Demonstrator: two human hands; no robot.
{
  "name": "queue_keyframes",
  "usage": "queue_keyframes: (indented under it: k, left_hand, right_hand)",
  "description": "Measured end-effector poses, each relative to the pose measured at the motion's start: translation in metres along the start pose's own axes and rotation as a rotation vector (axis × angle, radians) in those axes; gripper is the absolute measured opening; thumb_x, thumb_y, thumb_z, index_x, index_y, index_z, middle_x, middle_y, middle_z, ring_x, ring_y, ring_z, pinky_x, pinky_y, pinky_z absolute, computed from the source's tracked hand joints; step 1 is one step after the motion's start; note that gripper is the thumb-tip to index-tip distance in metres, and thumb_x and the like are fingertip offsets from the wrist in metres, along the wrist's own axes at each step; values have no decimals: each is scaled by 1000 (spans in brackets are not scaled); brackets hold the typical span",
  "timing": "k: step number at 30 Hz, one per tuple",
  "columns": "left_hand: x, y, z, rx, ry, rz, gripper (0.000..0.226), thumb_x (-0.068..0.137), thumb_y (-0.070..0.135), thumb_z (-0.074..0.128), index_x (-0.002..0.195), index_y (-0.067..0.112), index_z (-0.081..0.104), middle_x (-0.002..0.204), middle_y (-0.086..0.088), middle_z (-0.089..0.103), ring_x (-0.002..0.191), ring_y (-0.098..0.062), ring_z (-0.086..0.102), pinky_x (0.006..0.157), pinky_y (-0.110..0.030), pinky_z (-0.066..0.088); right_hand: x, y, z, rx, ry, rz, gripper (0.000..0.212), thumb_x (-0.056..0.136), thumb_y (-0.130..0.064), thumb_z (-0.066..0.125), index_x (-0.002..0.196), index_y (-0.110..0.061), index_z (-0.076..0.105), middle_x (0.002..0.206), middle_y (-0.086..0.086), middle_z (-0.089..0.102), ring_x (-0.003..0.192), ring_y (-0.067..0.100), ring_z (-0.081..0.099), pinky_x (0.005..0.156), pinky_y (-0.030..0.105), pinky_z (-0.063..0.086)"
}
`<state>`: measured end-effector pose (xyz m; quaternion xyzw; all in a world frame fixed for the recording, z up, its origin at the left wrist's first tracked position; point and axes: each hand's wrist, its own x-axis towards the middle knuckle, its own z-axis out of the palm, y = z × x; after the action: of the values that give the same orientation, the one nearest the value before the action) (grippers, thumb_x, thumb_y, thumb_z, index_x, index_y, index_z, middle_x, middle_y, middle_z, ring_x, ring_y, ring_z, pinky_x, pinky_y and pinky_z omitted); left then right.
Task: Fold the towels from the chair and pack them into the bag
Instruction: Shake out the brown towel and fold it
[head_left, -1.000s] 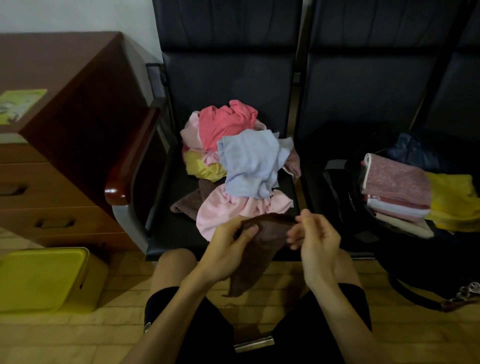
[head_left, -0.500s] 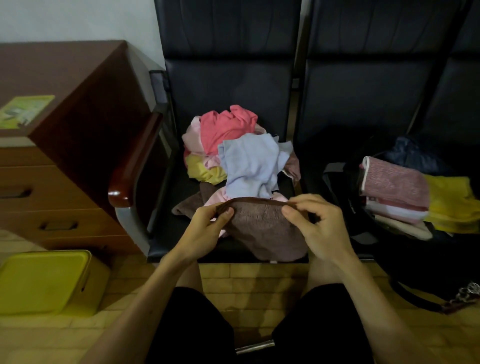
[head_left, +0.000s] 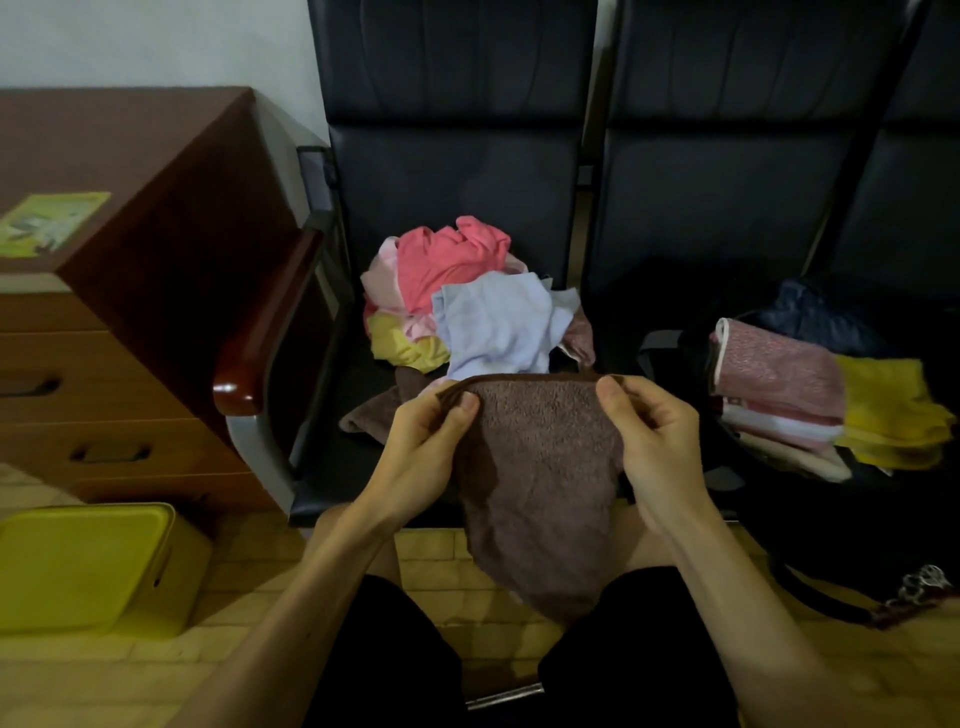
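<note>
While the left hand (head_left: 423, 447) and right hand (head_left: 657, 441) each pinched the top hem of a brown towel (head_left: 540, 483) between thumb and curled fingers, the terry cloth hung slack past the front edge of the black padded chair (head_left: 452, 176). Behind it, crumpled towels (head_left: 467, 306) in pink, yellow and pale blue were heaped on the seat, leaving bare strips at its left side and front. On the next seat to the right, folded towels (head_left: 779, 384) were stacked in the open black bag (head_left: 779, 499). Print on a green sheet (head_left: 52, 221) atop the wooden cabinet (head_left: 156, 218) was too blurred to read.
</note>
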<state>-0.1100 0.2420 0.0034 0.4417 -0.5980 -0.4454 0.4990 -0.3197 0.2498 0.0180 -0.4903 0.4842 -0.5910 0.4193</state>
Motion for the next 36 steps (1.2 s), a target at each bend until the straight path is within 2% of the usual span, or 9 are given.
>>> queue_keyframes:
  k: [4, 6, 9, 14, 18, 21, 24, 29, 36]
  left_hand:
    - [-1, 5, 3, -5, 39, -8, 26, 104, 14, 47, 102, 23, 71, 96, -6, 70, 89, -11, 66, 79, -23, 51]
    - [-1, 7, 4, 5, 54, -8, 28, 104, 9, 46, 101, 23, 70, 87, 8, 71, 85, -2, 65, 76, -17, 49]
    - [-1, 7, 2, 20, 77, -16, 27, 103, 7, 46, 101, 21, 69, 85, 17, 72, 82, 4, 64, 73, -13, 47]
    - [5, 0, -7, -20, 221, -108, 24, 103, 17, 50, 92, 9, 70, 82, 6, 72, 81, -8, 68, 70, -23, 54]
    - [10, 0, -9, -183, 321, -278, 28, 104, 24, 48, 96, 6, 68, 85, -4, 76, 82, -18, 73, 69, -29, 59]
    - [16, 1, -15, -296, 307, -454, 36, 103, 31, 50, 111, 1, 67, 89, -9, 77, 83, -22, 75, 69, -31, 61]
    - [10, 3, -16, -608, 184, -642, 51, 100, 46, 48, 110, 3, 74, 98, -15, 76, 87, -25, 75, 68, -34, 60]
    - [-19, -20, -9, -976, -14, -705, 89, 80, 80, 37, 129, 11, 66, 137, -20, 59, 125, -36, 58, 103, -52, 49]
    - [-20, -30, -4, -507, -115, -766, 44, 92, 37, 53, 126, 13, 66, 125, -11, 69, 117, -28, 64, 97, -39, 49]
  right_hand:
    - [-5, 18, -3, 198, -147, 227, 48, 62, -57, 83, 94, -22, 75, 99, 1, 74, 95, 17, 69, 81, 28, 55]
    - [-12, 30, -3, 219, -273, 370, 53, 64, -43, 86, 107, -18, 70, 109, 3, 74, 102, 18, 70, 84, 29, 57]
    - [-30, 44, 5, 118, -296, 530, 24, 77, -6, 77, 98, -16, 72, 98, 3, 77, 97, 21, 72, 81, 28, 58]
    - [-32, 45, 7, 245, -180, 601, 13, 80, -14, 70, 92, -10, 75, 95, 8, 76, 88, 19, 73, 71, 28, 58]
    - [-39, 41, 9, 278, -348, 663, 26, 68, -22, 87, 92, -16, 79, 104, 8, 75, 95, 21, 72, 75, 29, 57]
    - [-45, 38, 16, 331, -381, 704, 40, 70, -17, 80, 109, -10, 71, 114, 13, 72, 104, 28, 70, 82, 33, 57]
    - [-43, 25, 20, 334, -285, 658, 23, 78, -9, 70, 101, -14, 70, 97, 1, 77, 89, 16, 74, 73, 28, 57]
    - [-34, 14, 19, 389, -224, 613, 31, 72, -14, 70, 103, -17, 69, 90, -5, 77, 81, 10, 74, 67, 25, 54]
    - [-27, 25, 12, 302, -144, 635, 17, 90, -10, 65, 105, -15, 71, 101, 4, 76, 91, 16, 73, 69, 24, 56]
